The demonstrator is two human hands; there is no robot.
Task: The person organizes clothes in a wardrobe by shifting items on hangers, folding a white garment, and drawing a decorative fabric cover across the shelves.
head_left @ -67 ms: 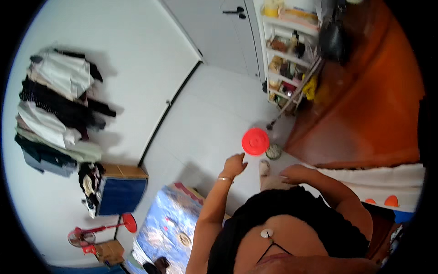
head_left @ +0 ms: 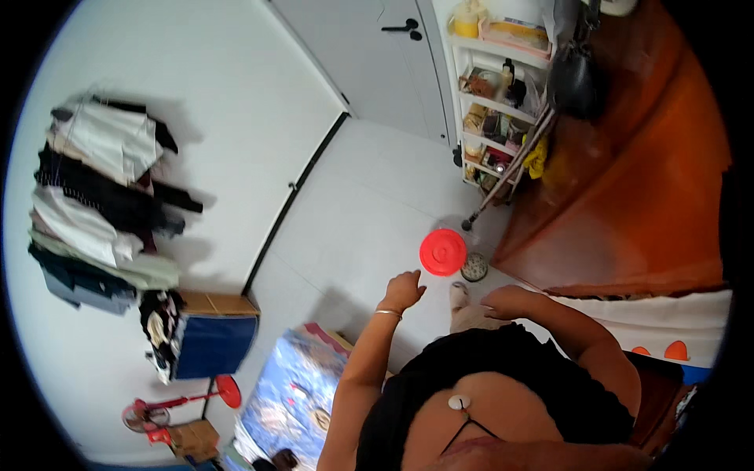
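My left hand (head_left: 403,292), with a bracelet at its wrist, hangs over the white floor, fingers curled in and nothing visible in them. Just beyond it stands a round red bucket or basin (head_left: 443,252), its kind unclear from above; the hand does not touch it. My right hand (head_left: 503,302) is held low in front of me, close to my leg. Its fingers look loosely stretched and hold nothing that I can see, though their tips are partly hidden. Beside the red container sits a small round patterned thing (head_left: 474,268), perhaps a pot or tin.
A white shelf rack (head_left: 500,102) with bottles and jars stands by the grey door (head_left: 369,55). A walking stick (head_left: 510,173) leans there beside a reddish-brown wooden surface (head_left: 628,188). Clothes (head_left: 102,196) hang left, above a blue box (head_left: 214,345). A blue patterned cover (head_left: 290,377) lies nearby.
The view has tilted slightly, so the room's things sit a little lower in the picture. Both hands keep nearly the same pose.
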